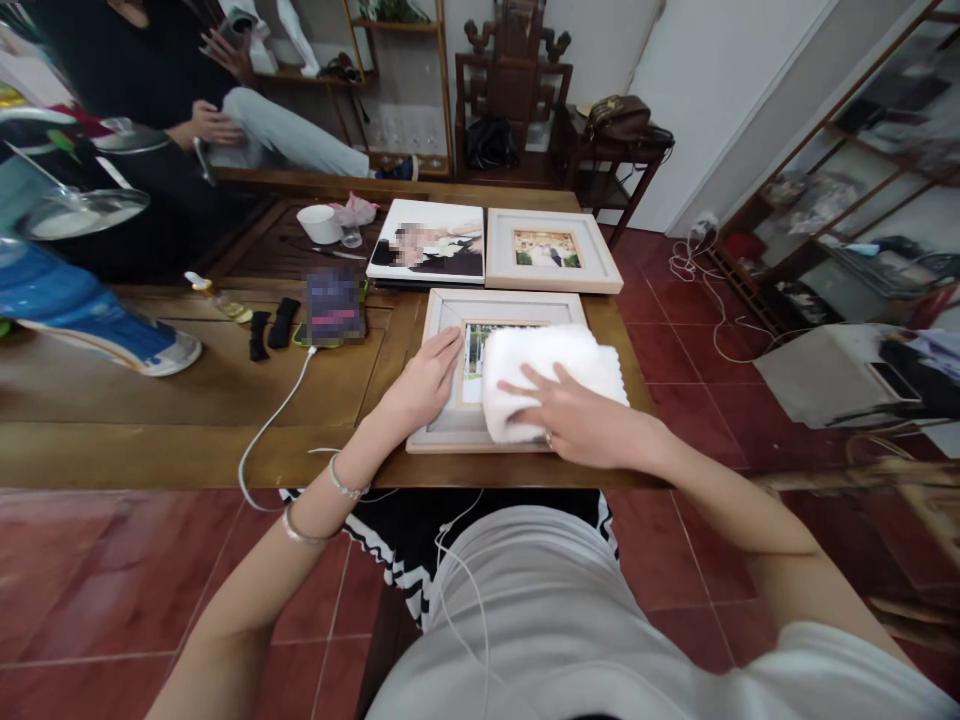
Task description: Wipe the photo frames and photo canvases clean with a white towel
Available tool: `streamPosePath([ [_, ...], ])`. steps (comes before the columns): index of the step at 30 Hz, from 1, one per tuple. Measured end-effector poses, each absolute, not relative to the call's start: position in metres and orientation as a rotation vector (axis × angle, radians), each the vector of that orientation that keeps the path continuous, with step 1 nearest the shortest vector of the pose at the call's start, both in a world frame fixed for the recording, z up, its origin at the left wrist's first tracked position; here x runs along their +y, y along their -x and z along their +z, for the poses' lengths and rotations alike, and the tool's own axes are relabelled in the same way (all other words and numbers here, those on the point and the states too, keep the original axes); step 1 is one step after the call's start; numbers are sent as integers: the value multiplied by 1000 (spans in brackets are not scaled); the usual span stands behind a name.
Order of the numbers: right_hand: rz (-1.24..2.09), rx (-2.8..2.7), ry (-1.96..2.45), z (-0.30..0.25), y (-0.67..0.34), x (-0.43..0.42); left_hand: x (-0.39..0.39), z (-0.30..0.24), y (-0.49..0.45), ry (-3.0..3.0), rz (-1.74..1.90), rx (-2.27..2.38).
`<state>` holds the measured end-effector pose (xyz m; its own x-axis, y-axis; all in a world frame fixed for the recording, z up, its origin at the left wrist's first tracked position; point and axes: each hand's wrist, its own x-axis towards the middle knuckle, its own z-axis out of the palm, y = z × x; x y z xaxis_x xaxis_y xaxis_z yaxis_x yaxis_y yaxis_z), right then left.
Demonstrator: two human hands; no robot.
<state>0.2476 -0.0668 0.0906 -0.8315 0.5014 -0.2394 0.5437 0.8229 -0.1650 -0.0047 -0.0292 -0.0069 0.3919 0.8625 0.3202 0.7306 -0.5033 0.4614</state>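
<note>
In front of me a pale wooden picture frame [445, 437] lies flat near the table's edge, its photo partly covered. My left hand [429, 382] rests on the frame's left side, fingers stretched out along the border. Over the right part of the frame, my right hand [574, 415] presses a folded white cloth [555, 350]. Its fingers are spread on top, and one lower finger goes into the cloth's fold. Behind this frame lie a second framed photo [547, 248] and a white-edged photo panel [427, 240], side by side.
A charging phone [334, 308] with a white cable, a small dropper bottle [221, 300] and black strips [283, 322] lie to the left. A white cup [319, 224] stands farther back, near a blue bottle [82, 305]. Another person [225, 110] sits across the table.
</note>
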Motion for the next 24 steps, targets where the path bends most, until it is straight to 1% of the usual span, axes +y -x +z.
streamPosePath([
  [3,-536,2795,-646,109,-257,-94,-30,-6,5,-2399,766,1414],
  [6,-608,2828,-635,107,-260,-97,-31,-5,5,-2386,745,1418],
  [9,-471,2877,-807,87,-255,-75,-31,-5,5,-2385,731,1422],
  [13,-95,2931,-1099,61,-247,-18,-31,-5,5,-2384,743,1415],
  [16,122,2956,-1199,53,-238,23,-30,-5,5,-2392,757,1405],
  [18,159,2956,-1179,51,-229,37,-30,-6,6,-2408,767,1403],
  [20,120,2946,-1106,51,-219,36,-29,-7,6,-2420,776,1407],
  [24,-30,2900,-913,60,-211,-6,-29,-7,6,-2428,796,1404],
])
